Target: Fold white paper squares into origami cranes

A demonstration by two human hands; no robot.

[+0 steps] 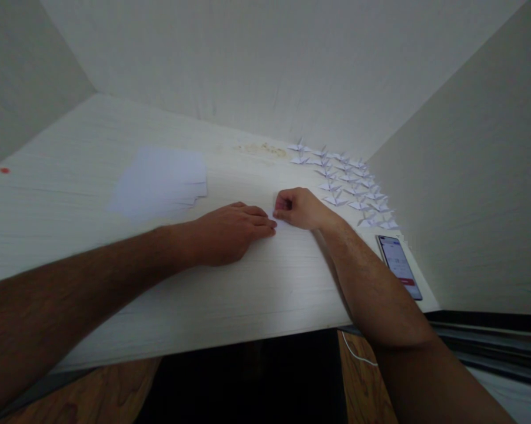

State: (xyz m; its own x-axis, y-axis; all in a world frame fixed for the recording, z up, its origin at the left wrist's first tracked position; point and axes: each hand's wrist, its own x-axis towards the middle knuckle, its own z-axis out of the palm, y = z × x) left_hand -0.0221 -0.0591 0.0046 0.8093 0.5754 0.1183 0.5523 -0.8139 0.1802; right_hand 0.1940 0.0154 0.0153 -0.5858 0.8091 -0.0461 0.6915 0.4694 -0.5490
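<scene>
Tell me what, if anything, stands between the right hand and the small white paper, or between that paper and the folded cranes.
Nothing visible stands between the right hand and the small white paper. Toward the folded paper cranes, only that hand itself lies in between.

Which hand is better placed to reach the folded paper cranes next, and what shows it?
Probably the right. The right hand lies nearer the folded paper cranes; the left hand would have to reach past it. Both are at a small paper, though.
</scene>
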